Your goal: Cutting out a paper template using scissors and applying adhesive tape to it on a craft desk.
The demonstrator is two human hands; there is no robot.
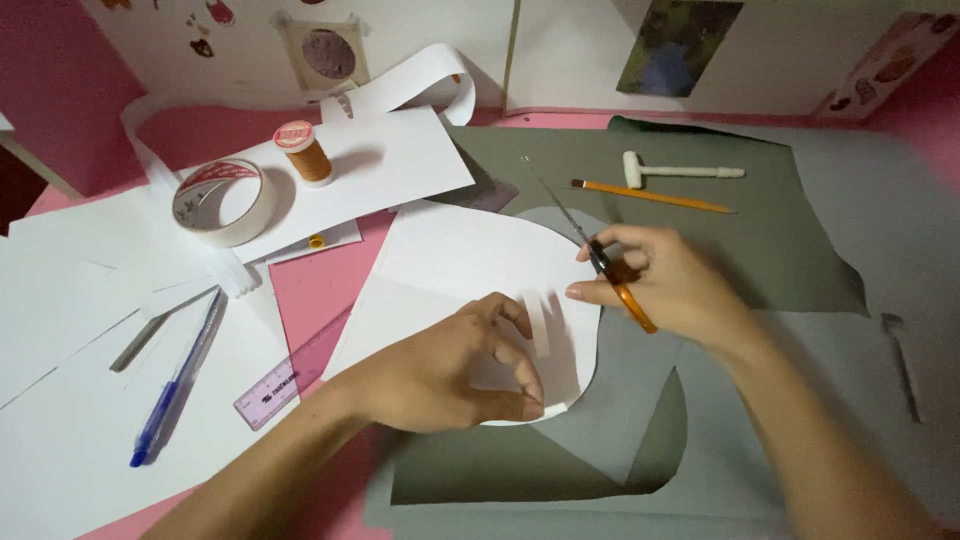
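My right hand (672,282) grips orange-handled scissors (590,250), blades pointing up and away from me toward the far left. Just left of it lies a white paper shape (455,265) with a curved right edge, resting on grey-green paper (770,235). My left hand (450,370) presses on the lower part of that white shape, thumb and fingers pinching its bottom edge. A narrow cut strip (540,322) stands up from the white paper between the two hands.
A roll of tape (222,203) and a spool of orange thread (304,152) sit on white sheets at the far left. A blue pen (178,385) and a pink ruler (290,375) lie near left. A pencil (650,196) and a small white tool (680,171) lie at the back.
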